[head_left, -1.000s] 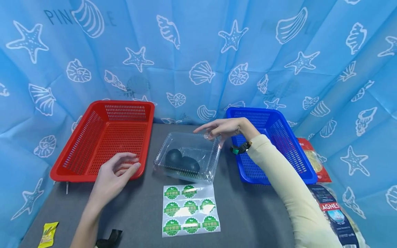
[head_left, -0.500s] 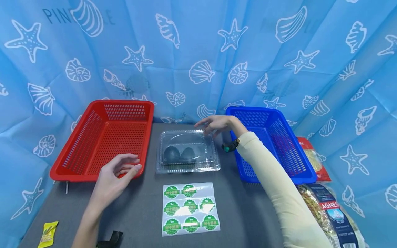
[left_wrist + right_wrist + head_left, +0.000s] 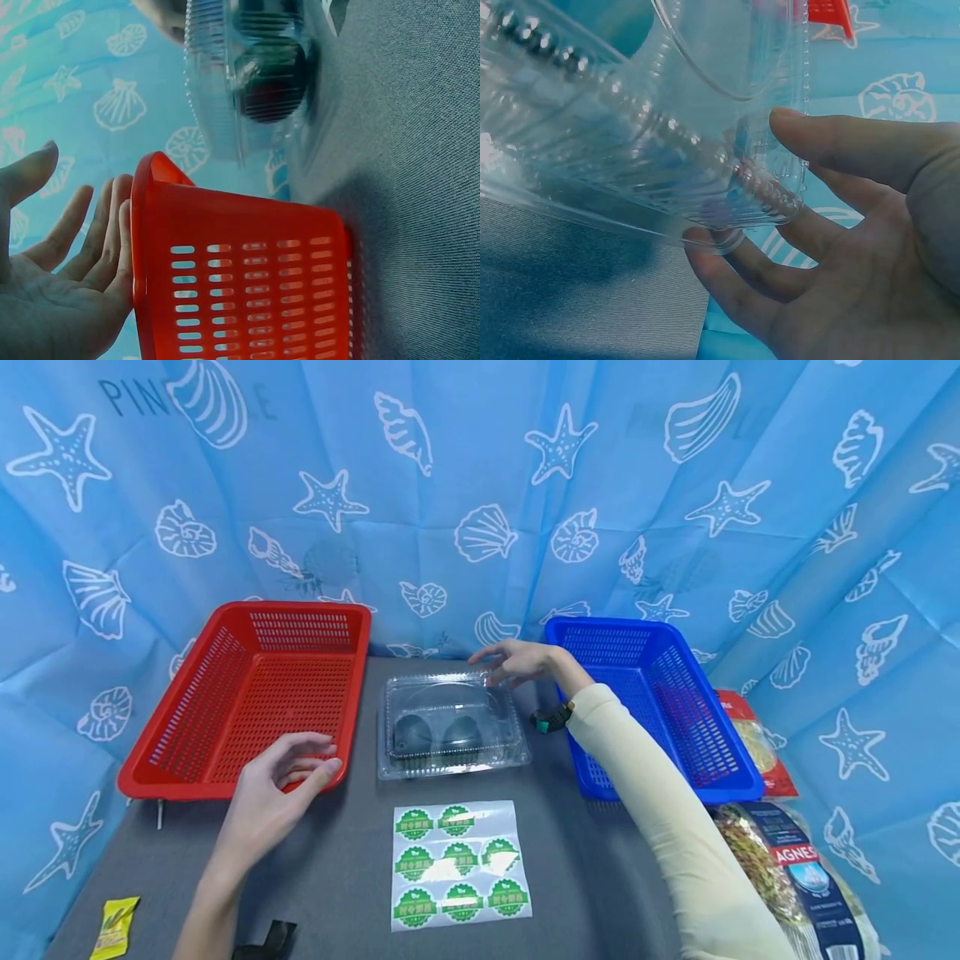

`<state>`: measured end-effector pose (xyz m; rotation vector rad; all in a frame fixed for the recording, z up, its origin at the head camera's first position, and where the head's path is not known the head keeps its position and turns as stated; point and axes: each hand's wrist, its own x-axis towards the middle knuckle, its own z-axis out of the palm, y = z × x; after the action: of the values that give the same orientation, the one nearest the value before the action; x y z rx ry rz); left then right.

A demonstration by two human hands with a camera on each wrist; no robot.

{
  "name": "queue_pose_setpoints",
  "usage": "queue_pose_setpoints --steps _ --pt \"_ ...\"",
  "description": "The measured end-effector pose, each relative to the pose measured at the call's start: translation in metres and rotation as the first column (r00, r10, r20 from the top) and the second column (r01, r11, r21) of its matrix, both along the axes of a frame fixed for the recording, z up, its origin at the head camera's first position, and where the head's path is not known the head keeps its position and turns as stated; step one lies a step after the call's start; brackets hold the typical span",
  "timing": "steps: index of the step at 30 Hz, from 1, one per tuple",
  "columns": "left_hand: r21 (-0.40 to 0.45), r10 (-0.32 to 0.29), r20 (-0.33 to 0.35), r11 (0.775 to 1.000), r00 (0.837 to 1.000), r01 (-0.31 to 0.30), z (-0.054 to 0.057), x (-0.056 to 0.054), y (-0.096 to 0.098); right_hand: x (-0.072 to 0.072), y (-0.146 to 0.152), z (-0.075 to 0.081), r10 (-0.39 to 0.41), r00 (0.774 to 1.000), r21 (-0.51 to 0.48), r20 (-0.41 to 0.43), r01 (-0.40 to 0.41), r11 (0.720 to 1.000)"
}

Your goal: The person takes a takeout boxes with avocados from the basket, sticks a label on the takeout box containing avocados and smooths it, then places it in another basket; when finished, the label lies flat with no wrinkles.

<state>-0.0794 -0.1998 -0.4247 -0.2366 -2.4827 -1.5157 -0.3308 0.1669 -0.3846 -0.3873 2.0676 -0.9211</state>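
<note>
clear container on grey table, seashell-print curtain behind

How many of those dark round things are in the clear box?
2. The left dark round thing and the right dark round thing sit side by side toward the front of the clear box. The plastic is see-through; no others show.
</note>
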Motion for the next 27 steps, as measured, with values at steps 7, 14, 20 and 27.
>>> queue_pose_setpoints --steps 7,14,20,27 --pt "-0.013 0.001 -0.001 1.0 1.0 -0.001 0.001 0.0 0.0 0.003 0.005 -0.001 0.03 0.999 0.001 -0.018 -0.03 1.0" --pt "-0.019 -0.003 -0.01 1.0 1.0 0.003 0.002 0.0 0.0 0.007 0.009 -0.003 0.017 0.999 -0.037 -0.043 -0.018 0.999" --pt "-0.027 -0.007 -0.008 1.0 1.0 0.007 0.003 0.0 0.0 0.013 0.014 0.003 -0.041 0.996 -0.097 -0.085 0.033 0.995" --pt "-0.017 -0.033 0.026 0.999 0.999 0.033 0.005 0.004 0.005 0.033 0.025 0.021 -0.065 0.973 -0.16 -0.224 0.029 0.987"
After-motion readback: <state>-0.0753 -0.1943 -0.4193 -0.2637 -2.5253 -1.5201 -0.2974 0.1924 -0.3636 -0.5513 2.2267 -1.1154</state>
